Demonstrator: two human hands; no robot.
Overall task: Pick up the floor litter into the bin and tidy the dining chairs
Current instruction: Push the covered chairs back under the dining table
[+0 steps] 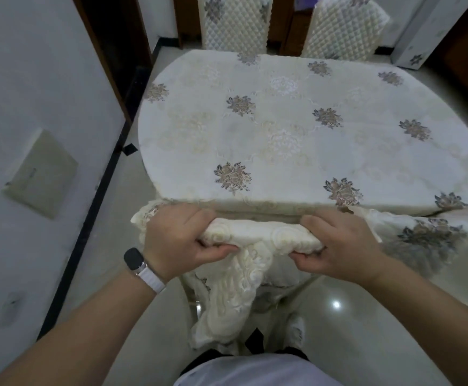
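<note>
Two hands on one chair, the left hand (pixel 179 235) and right hand (pixel 338 246). Both are clenched round the top rail of the near dining chair (pixel 260 235), low centre of the frame, right up against the near edge of the table (pixel 283 129). Fingers (pixel 199 215) curl over the far side of the rail and the thumbs tuck in underneath on the near side. So the rail sits squarely inside both grips, with a short stretch of it showing between the hands.

What I'd worry about: the cream chair cover (pixel 235 291) looks bunched and loose under the palms and hangs in a rumpled fold below. Push hard and the fabric could slide on the frame instead of the chair moving, or the cover could ride up.

The tablecloth overhang (pixel 422 232) at lower right also drapes just beside the right hand — shove the chair in and it could snag and drag the cloth skew. The glossy floor (pixel 366 316) doesn't help either, since the legs might skid further than meant and knock the table.

At the top of the frame, the left quilted chair back (pixel 234 23) and right quilted chair back (pixel 344 26) stand at the far side. No litter or bin in view.
</note>
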